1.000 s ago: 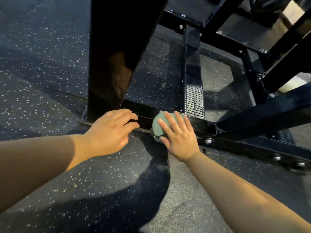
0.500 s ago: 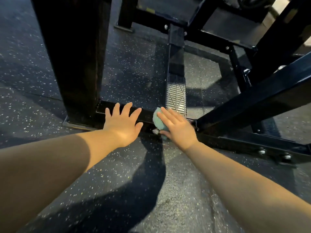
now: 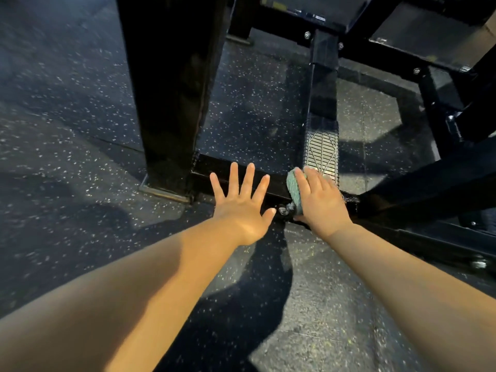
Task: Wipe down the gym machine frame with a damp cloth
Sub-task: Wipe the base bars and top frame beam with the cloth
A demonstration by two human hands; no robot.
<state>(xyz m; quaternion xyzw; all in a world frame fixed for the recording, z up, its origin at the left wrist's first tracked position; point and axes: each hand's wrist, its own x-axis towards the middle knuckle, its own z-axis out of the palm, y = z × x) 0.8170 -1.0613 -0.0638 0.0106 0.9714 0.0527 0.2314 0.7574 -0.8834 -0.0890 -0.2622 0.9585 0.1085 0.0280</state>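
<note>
The black gym machine frame stands on the floor, with a low crossbar running along its base. A wadded green cloth sits on that crossbar, just in front of a ribbed metal foot plate. My right hand holds the cloth against the bar, fingers over the top and thumb tucked beneath, covering most of it. My left hand is flat with spread fingers over the crossbar, just left of the cloth, holding nothing.
A thick black upright post rises at the left of the crossbar. More black beams and bolts cross at the right and back. Dark speckled rubber flooring lies all around.
My left hand's fingers went from curled to straight and spread over the crossbar. The cloth and my right hand stayed by the foot plate, while my view shifted and pulled back.
</note>
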